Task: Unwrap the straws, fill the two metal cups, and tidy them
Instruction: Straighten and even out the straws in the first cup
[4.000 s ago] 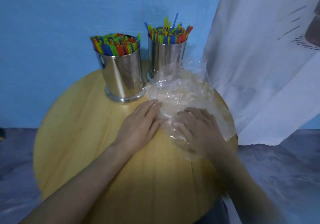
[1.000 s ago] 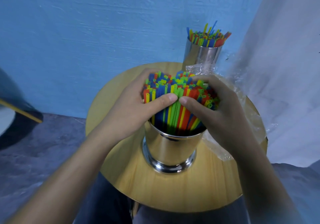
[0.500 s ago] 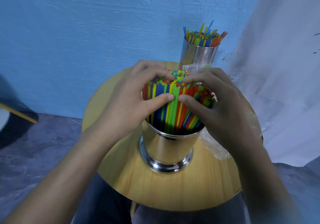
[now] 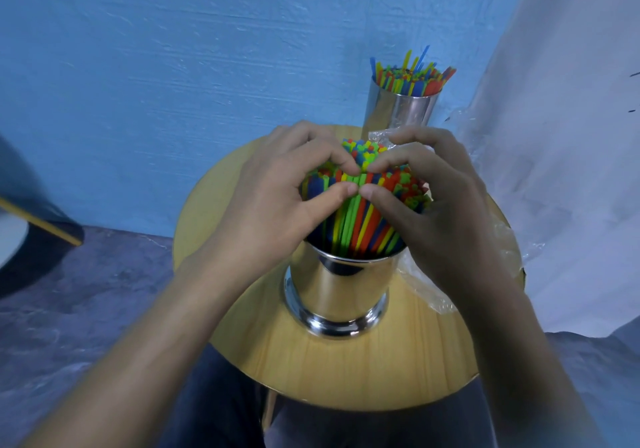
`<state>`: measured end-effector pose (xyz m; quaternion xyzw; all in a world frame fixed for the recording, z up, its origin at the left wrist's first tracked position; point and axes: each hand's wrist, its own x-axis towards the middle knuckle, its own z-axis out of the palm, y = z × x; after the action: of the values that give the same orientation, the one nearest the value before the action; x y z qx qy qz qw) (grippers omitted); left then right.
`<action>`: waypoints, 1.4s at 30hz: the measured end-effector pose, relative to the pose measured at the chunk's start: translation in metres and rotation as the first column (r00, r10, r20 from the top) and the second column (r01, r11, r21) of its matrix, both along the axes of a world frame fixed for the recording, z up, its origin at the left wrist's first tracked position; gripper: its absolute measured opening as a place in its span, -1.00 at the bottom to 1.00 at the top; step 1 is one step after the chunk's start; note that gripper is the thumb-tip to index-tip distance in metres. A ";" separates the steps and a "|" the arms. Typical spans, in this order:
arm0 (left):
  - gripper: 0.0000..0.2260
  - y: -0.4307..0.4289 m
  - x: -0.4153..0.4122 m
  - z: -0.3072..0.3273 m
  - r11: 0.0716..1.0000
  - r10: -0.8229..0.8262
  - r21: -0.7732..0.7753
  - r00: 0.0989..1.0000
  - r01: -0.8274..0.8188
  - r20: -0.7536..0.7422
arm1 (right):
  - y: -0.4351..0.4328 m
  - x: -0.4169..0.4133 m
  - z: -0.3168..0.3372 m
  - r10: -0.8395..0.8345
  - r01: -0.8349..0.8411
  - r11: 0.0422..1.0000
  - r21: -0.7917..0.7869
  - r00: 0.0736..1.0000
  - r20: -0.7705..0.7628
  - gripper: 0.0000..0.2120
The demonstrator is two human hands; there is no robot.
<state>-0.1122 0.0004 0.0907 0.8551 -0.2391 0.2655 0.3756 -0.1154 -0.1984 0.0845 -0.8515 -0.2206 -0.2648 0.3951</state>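
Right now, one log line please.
left hand, right hand: grip straws | near cup: filled | far cup: filled | wrap: on table

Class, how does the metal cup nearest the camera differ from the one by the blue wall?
The near cup has the left hand and right hand curled round the near straws; the far cup is untouched. The far straws poke up unevenly; the near straws are bunched together. Both cups are upright, shiny and full of coloured straws.

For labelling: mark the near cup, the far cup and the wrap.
near cup (image 4: 341, 292): head view, front wall below the rim.
far cup (image 4: 403, 110): head view, steel side wall.
wrap (image 4: 427, 293): head view, crumpled edge right of the near cup.
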 end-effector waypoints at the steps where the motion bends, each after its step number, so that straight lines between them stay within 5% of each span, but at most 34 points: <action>1: -0.88 -0.001 0.000 -0.001 1.000 -0.009 -0.029 1.000 0.008 -0.016 | -0.001 -0.001 0.000 -0.004 0.004 1.000 -0.015 1.000 0.003 -0.78; 7: -0.89 -0.002 -0.005 0.002 0.986 -0.100 -0.147 0.984 0.079 -0.146 | -0.001 -0.003 0.003 -0.004 0.006 0.996 -0.086 1.000 0.020 -0.81; 13: -0.90 0.000 -0.007 0.005 0.986 -0.104 -0.147 0.985 0.084 -0.136 | -0.001 -0.004 0.005 0.005 -0.005 0.996 -0.094 1.000 -0.003 -0.79; 17: -0.83 0.002 -0.004 0.020 0.952 -0.157 -0.283 0.979 0.116 -0.127 | 0.000 -0.007 0.007 0.011 -0.013 0.996 -0.085 1.000 -0.021 -0.75; 26: -0.89 0.006 0.004 0.053 0.604 -0.197 -0.774 0.977 0.188 0.083 | 0.005 -0.008 0.010 -0.010 0.007 0.995 -0.103 1.000 -0.029 -0.75; 33: -0.92 0.017 0.010 0.039 0.421 -0.195 -0.903 0.981 0.080 -0.004 | 0.005 -0.006 0.010 -0.015 0.015 0.997 -0.074 1.000 -0.001 -0.85; 39: -0.93 0.038 0.020 0.029 0.173 -0.225 -0.985 0.974 0.008 -0.032 | 0.005 -0.006 0.011 -0.017 0.015 0.995 -0.099 1.000 -0.021 -0.79; 42: -0.92 0.041 0.021 0.022 0.134 -0.233 -0.991 0.971 -0.022 -0.052 | 0.006 -0.006 0.012 -0.029 0.030 0.998 -0.059 0.999 0.014 -0.81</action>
<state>-0.0913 0.0419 0.1132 0.4015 -0.0287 0.2451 0.8820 -0.1213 -0.1927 0.0965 -0.8642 -0.2182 -0.2696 0.3644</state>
